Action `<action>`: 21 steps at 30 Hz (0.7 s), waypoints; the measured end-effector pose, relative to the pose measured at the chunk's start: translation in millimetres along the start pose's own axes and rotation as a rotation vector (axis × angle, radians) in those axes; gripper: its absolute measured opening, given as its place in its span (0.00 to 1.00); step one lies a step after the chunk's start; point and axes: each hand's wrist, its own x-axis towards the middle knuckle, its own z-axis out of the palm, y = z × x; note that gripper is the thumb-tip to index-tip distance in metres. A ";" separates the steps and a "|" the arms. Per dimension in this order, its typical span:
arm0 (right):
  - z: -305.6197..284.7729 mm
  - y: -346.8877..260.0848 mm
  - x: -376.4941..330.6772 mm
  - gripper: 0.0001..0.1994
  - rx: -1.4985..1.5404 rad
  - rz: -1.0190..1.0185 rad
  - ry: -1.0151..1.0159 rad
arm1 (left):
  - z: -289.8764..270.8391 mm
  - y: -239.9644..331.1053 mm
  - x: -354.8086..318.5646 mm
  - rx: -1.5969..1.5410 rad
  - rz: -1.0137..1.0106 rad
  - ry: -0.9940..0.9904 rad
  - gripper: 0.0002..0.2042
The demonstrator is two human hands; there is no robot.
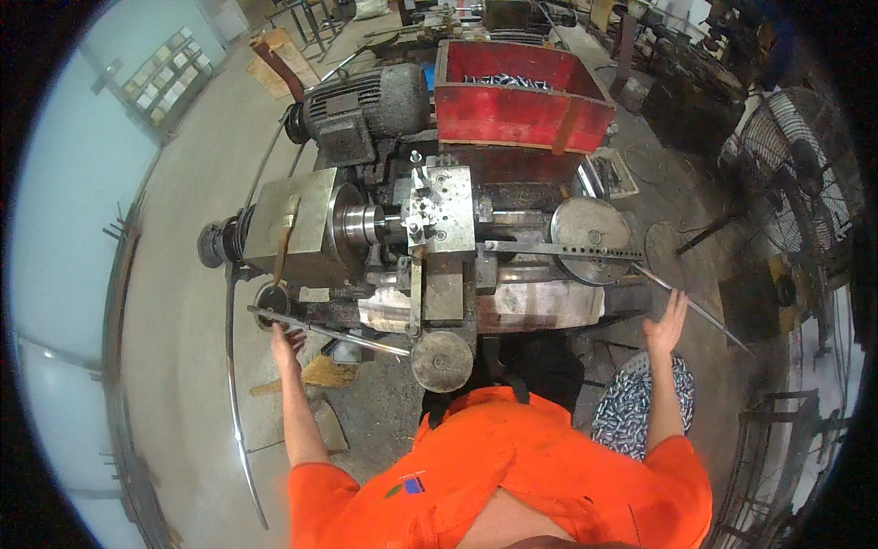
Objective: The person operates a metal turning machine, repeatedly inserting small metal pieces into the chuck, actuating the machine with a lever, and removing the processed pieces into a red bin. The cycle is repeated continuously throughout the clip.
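A small lathe stands before me, with a round steel chuck point(358, 224) and a metal tool block point(450, 209) beside it. My left hand point(288, 344) is at the outer end of a long steel lever point(343, 337), just under the rod, fingers loosely bent and apart. That lever runs to a round weight-like disc point(441, 361) at the front. On the right, my right hand point(668, 322) lies flat with straight fingers against a thin rod point(690, 306); it does not wrap round it. A perforated flat bar point(562, 249) crosses a large round disc point(593, 229) near that rod.
Behind the lathe are an electric motor point(370, 101) and a red bin point(521, 114) with small metal parts inside. A basket of shiny metal pieces point(631, 416) sits low by my right arm. A caged fan point(796, 169) stands at the right; a broom head point(327, 372) lies on the floor.
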 end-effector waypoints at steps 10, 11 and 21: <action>-4.0 -67.5 -67.9 0.24 0.389 0.104 -0.458 | 49.7 -92.5 -27.8 1.433 0.101 -0.003 0.26; -5.1 -72.6 -64.1 0.24 0.402 0.105 -0.473 | 59.0 -110.1 -35.5 1.374 0.126 0.044 0.26; -34.3 -111.1 -10.0 0.17 0.534 0.007 -0.444 | 25.4 -94.0 -13.9 1.626 0.343 -0.410 0.17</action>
